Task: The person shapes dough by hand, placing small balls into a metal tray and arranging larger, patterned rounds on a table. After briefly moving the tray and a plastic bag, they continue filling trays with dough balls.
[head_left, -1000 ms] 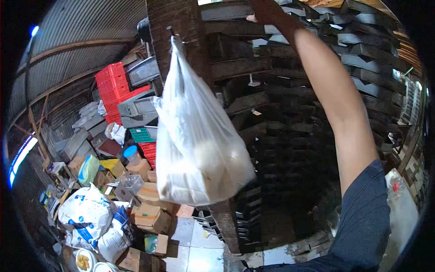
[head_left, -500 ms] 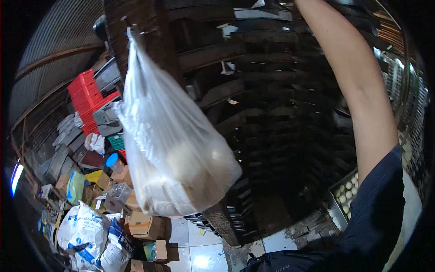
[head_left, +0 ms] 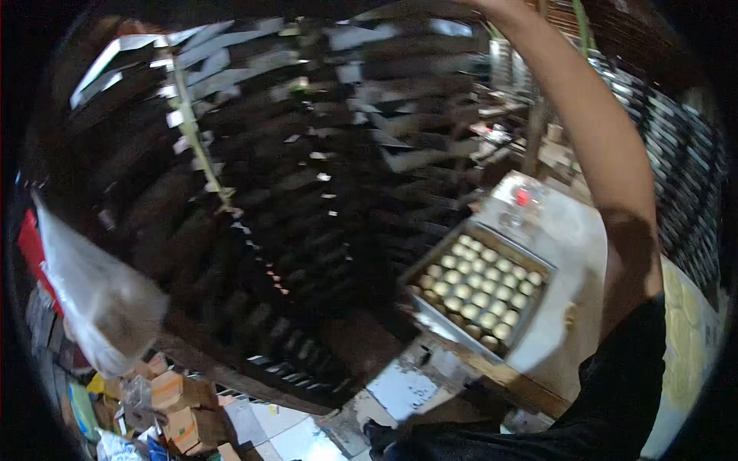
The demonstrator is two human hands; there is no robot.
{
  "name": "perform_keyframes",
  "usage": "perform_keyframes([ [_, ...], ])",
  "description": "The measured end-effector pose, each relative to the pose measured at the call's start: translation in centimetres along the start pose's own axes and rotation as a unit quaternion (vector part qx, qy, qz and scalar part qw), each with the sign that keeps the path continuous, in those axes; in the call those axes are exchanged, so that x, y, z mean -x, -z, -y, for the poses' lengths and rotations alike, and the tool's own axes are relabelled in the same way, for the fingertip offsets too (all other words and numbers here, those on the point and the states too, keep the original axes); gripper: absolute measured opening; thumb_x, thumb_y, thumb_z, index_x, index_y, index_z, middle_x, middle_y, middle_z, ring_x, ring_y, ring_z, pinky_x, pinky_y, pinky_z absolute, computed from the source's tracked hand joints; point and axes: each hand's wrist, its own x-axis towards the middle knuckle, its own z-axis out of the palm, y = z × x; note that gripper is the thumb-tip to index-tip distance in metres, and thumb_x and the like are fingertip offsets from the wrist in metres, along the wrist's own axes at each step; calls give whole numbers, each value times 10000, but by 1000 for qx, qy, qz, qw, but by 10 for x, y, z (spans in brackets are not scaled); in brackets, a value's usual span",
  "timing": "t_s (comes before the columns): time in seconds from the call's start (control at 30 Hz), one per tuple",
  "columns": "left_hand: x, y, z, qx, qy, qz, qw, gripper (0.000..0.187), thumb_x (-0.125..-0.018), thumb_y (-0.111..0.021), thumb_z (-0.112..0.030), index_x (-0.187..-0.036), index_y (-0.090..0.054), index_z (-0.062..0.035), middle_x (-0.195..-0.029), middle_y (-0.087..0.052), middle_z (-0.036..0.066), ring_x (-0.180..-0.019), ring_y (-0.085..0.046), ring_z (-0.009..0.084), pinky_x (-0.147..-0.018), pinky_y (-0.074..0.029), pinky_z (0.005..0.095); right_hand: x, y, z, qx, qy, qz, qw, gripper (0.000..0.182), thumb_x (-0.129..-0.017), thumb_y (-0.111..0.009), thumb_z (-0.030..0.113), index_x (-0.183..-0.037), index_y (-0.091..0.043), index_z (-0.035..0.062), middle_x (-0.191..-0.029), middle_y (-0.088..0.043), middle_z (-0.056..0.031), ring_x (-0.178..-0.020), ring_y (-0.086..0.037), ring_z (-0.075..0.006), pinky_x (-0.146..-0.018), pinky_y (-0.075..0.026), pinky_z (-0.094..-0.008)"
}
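My right arm, in a short dark sleeve, reaches up past the right side of the view. Its hand meets the top edge, where the fingers are cut off, and what they touch is hidden. My left hand does not show. Below the raised arm, a metal tray holds several rows of pale round dough balls. It rests on a light table. Nearest the raised hand are tall stacks of dark trays, blurred by motion.
A white plastic bag hangs at the left. Cardboard boxes lie below it on the white-tiled floor. A clear container with a red lid stands behind the dough tray. More stacked trays rise at the far right.
The view has swung right: the hanging bag has shifted to the left edge, and the dough tray and table now show fully. My right arm stays raised, its hand still at the top edge.
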Motion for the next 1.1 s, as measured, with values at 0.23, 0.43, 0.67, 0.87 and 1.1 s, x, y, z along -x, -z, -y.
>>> perform_keyframes([
  [0.23,68,-162,56,-648,-472,100,589,315,-737,-676,-246,-1000,-705,-75,-980,-708,127,-850,-669,300,-782,-521,487,252,197,28,76,-30,49,995,732,-546,-733,31,-1255,-636,181,-995,-554,-98,-958,-562,-293,-831,-451,-401],
  [0.43,43,-251,-19,-47,-77,305,948,429,-878,-689,-230,-1249,-529,-84,-1029,-700,109,-747,-641,155,-594,-502,277,417,270,71,137,-87,184,969,610,-656,-710,52,-1211,-650,297,-908,-481,-26,-857,-491,-217,-773,-380,-374],
  [0.67,30,-250,-43,-94,-73,256,959,267,-889,-643,-264,-1128,-640,-145,-908,-661,18,-744,-645,202,-608,-526,392,511,273,87,172,-71,234,954,414,-814,-641,121,-1189,-615,295,-900,-479,-27,-840,-493,-224,-834,-396,-413],
  [0.87,53,-252,2,-232,45,127,963,276,-860,-625,-284,-1065,-675,-106,-832,-640,55,-628,-618,190,-535,-507,327,541,258,94,163,-158,254,940,511,-731,-623,9,-1167,-620,276,-913,-482,-48,-859,-504,-243,-813,-394,-440],
  [1.1,94,-219,4,-163,55,177,969,252,-852,-635,-227,-1073,-678,-114,-863,-655,46,-681,-643,194,-569,-515,330,570,246,105,210,-169,265,926,502,-724,-637,3,-1153,-619,264,-905,-478,-48,-845,-497,-240,-809,-382,-432],
])
